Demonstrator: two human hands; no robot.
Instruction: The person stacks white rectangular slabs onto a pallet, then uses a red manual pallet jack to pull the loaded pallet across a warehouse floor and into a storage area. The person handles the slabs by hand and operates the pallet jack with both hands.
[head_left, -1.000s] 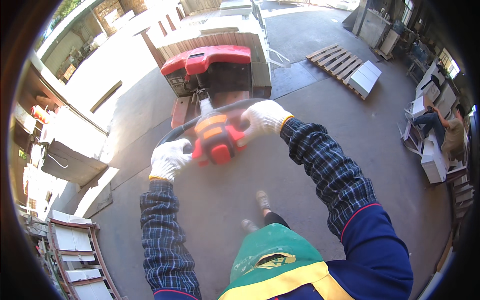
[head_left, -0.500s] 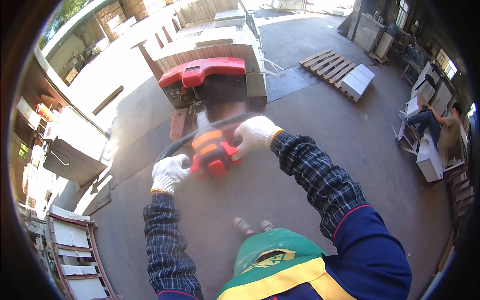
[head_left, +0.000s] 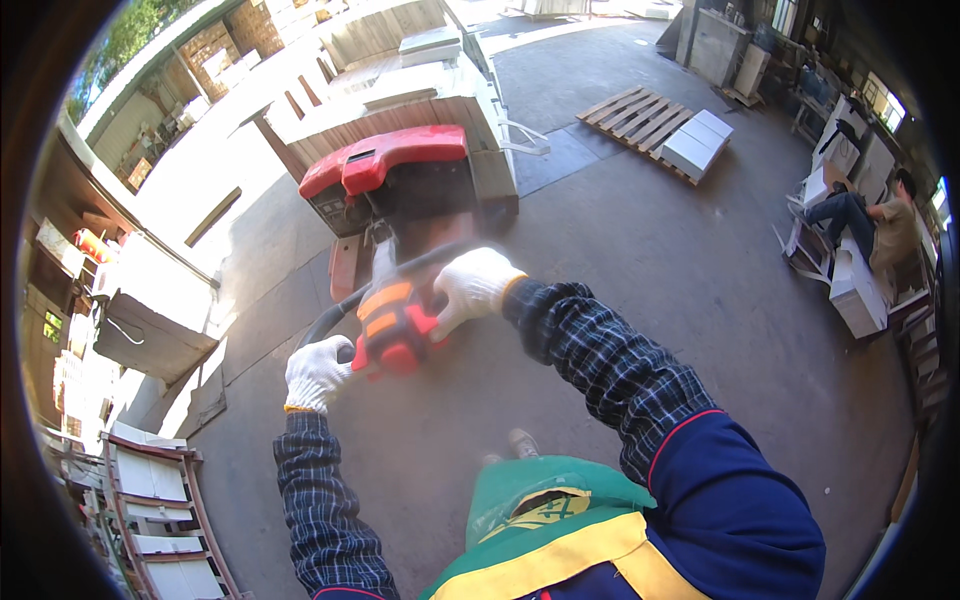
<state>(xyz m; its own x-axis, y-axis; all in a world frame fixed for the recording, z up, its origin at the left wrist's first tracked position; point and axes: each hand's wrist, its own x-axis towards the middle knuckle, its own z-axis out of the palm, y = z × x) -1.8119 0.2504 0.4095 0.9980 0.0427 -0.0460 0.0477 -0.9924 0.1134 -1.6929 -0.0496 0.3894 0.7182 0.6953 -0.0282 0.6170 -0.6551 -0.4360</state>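
Note:
Both my hands wear white knitted gloves and grip the control handle of a red electric pallet truck. My left hand is closed around the handle's left grip, its thumb towards the red centre. On the right grip my right hand is closed in the same way, fingers wrapped over the far side. The handle's head is orange, black and red and somewhat blurred. Beyond it, the truck's body stands against a load of pale boards and slabs. The truck's forks are hidden under that load.
A wooden pallet carrying white blocks lies at the far right. A person sits among white slabs at the right edge. On the left stand a grey block-like cabinet and a rack of white panels.
The handle and both hands have shifted slightly left and down in view. The truck, its load and the pallet also sit further left. My grip is the same.

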